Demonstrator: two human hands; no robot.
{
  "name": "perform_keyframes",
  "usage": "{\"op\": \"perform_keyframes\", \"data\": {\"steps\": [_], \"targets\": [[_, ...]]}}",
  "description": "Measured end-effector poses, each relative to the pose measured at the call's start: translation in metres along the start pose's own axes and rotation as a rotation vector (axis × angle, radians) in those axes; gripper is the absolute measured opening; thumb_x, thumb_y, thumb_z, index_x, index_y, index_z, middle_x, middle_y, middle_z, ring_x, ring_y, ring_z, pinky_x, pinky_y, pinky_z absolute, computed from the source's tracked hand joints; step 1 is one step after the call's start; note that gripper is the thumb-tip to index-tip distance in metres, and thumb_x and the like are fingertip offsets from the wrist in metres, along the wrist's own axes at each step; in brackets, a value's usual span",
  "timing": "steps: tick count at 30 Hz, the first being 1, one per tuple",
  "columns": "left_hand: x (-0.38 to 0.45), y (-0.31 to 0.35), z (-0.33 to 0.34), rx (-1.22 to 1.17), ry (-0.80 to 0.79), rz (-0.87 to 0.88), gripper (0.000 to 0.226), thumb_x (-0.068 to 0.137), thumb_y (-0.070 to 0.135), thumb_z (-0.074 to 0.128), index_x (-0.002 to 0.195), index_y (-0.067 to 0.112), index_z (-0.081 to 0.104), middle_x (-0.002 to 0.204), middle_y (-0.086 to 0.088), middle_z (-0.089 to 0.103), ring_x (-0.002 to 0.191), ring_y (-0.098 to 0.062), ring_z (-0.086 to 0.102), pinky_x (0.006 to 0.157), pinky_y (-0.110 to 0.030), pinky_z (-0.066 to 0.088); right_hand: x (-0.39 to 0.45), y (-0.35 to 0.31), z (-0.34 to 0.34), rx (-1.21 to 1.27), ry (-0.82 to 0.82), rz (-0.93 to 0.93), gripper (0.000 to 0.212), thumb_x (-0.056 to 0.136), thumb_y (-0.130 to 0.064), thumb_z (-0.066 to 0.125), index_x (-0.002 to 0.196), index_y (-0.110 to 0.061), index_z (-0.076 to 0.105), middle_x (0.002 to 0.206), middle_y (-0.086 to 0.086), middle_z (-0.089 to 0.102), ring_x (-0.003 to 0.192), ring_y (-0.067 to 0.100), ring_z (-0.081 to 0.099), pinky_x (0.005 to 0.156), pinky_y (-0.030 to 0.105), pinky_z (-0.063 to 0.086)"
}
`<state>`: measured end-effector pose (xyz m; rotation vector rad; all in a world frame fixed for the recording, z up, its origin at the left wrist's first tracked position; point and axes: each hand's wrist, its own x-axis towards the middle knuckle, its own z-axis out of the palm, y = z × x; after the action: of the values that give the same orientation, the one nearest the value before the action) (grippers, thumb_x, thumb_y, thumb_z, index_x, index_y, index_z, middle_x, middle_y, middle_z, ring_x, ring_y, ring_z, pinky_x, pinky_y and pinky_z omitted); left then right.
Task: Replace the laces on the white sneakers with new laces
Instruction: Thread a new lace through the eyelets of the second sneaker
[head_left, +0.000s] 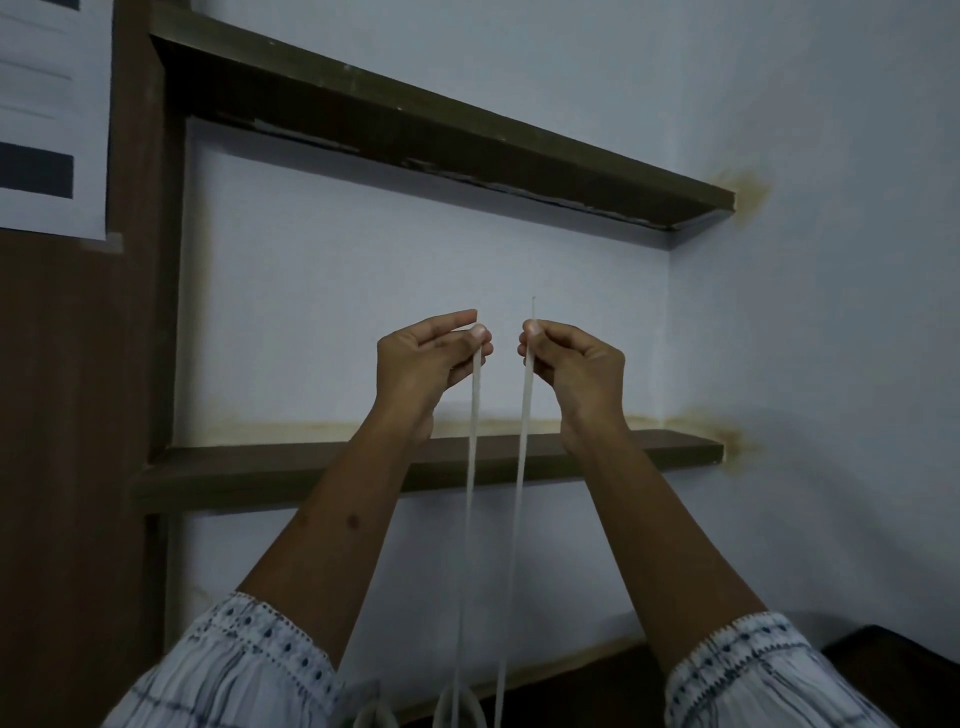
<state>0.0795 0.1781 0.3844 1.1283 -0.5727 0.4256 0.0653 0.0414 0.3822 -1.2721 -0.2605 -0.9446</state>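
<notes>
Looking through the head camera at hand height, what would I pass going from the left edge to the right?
Brown panel → left hand → left lace strand → right lace strand → right hand → wall corner.

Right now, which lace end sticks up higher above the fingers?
The lace end pinched by the right hand; its tip stands well above the thumb, while the left hand's end barely shows.

two dark wooden shelves (441, 470) fixed to the pale wall (415, 312); contents hidden
</notes>
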Motion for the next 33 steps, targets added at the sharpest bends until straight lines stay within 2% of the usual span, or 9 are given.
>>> {"op": "perform_keyframes", "data": {"steps": [3, 7, 12, 17, 22, 26, 29, 31, 33], "targets": [[-0.005, -0.01, -0.005, 0.012, -0.006, -0.009, 0.025, 0.086, 0.006, 0.07, 0.111, 0.009, 0.069, 0.095, -0.008, 0.075, 0.084, -0.017, 0.074, 0.076, -0.024, 0.059, -0.003, 0.007, -0.006, 0.016, -0.022, 0.008, 0.009, 0.086, -0.01, 0.07, 0.094, -0.008, 0.073, 0.087, 0.01, 0.073, 0.079, 0.02, 0.071, 0.078, 0.029, 0.059], [-0.023, -0.045, -0.027, 0.079, 0.003, -0.078, 0.02, 0.087, 0.008, 0.069, 0.106, 0.013, 0.071, 0.09, -0.004, 0.076, 0.081, -0.015, 0.074, 0.069, -0.021, 0.057, -0.017, 0.036, -0.025, 0.007, -0.068, 0.083, 0.005, 0.085, -0.006, 0.069, 0.087, -0.01, 0.073, 0.083, 0.011, 0.072, 0.071, 0.018, 0.07, 0.069, 0.024, 0.058], [-0.053, -0.105, -0.062, 0.054, 0.013, -0.224, 0.02, 0.085, 0.0, 0.068, 0.103, 0.006, 0.069, 0.082, -0.007, 0.074, 0.069, -0.012, 0.071, 0.064, -0.021, 0.058, -0.041, 0.102, -0.059, -0.063, -0.111, 0.2, 0.012, 0.085, -0.004, 0.068, 0.096, 0.0, 0.071, 0.081, 0.014, 0.071, 0.071, 0.02, 0.069, 0.073, 0.029, 0.06], [-0.091, -0.172, -0.094, 0.124, 0.06, -0.318, 0.023, 0.082, -0.005, 0.068, 0.102, 0.007, 0.072, 0.079, -0.009, 0.074, 0.067, -0.016, 0.069, 0.067, -0.025, 0.059, -0.079, 0.168, -0.088, -0.174, -0.107, 0.274, 0.006, 0.085, -0.004, 0.068, 0.089, -0.007, 0.071, 0.081, 0.016, 0.071, 0.073, 0.023, 0.07, 0.071, 0.029, 0.06], [-0.124, -0.234, -0.123, 0.252, 0.113, -0.321, 0.027, 0.081, -0.002, 0.072, 0.104, 0.013, 0.074, 0.075, -0.011, 0.072, 0.068, -0.02, 0.066, 0.071, -0.033, 0.06, -0.113, 0.226, -0.106, -0.239, -0.076, 0.34, 0.006, 0.084, -0.004, 0.069, 0.084, -0.009, 0.072, 0.075, 0.012, 0.071, 0.065, 0.015, 0.067, 0.067, 0.024, 0.057], [-0.154, -0.278, -0.141, 0.446, 0.175, -0.246, 0.027, 0.084, 0.003, 0.072, 0.094, 0.028, 0.075, 0.079, 0.001, 0.075, 0.071, -0.012, 0.071, 0.069, -0.022, 0.056, -0.145, 0.279, -0.119, -0.316, -0.032, 0.344, 0.012, 0.082, 0.001, 0.071, 0.078, -0.011, 0.072, 0.067, 0.004, 0.069, 0.063, 0.011, 0.062, 0.064, 0.022, 0.052], [-0.178, -0.31, -0.15, 0.506, 0.185, -0.269, 0.032, 0.085, 0.0, 0.07, 0.087, 0.032, 0.073, 0.085, 0.009, 0.074, 0.067, -0.001, 0.069, 0.062, -0.012, 0.051, -0.176, 0.317, -0.13, -0.415, -0.024, 0.36, 0.023, 0.081, 0.0, 0.072, 0.073, -0.022, 0.07, 0.067, -0.008, 0.07, 0.065, 0.006, 0.063, 0.066, 0.019, 0.05], [-0.192, -0.329, -0.156, 0.559, 0.192, -0.316, 0.029, 0.086, 0.003, 0.069, 0.088, 0.031, 0.073, 0.083, 0.009, 0.074, 0.062, 0.0, 0.067, 0.059, -0.01, 0.049, -0.196, 0.333, -0.136, -0.488, -0.054, 0.377, 0.024, 0.083, -0.004, 0.072, 0.076, -0.027, 0.069, 0.071, -0.011, 0.071, 0.067, 0.002, 0.065, 0.064, 0.018, 0.05], [-0.206, -0.349, -0.163, 0.621, 0.177, -0.361, 0.024, 0.087, 0.007, 0.07, 0.093, 0.029, 0.075, 0.085, 0.007, 0.075, 0.063, -0.003, 0.069, 0.062, -0.014, 0.052, -0.215, 0.346, -0.141, -0.543, -0.09, 0.427, 0.019, 0.086, -0.008, 0.069, 0.084, -0.027, 0.07, 0.078, -0.011, 0.071, 0.073, 0.001, 0.065, 0.061, 0.015, 0.05]]}}
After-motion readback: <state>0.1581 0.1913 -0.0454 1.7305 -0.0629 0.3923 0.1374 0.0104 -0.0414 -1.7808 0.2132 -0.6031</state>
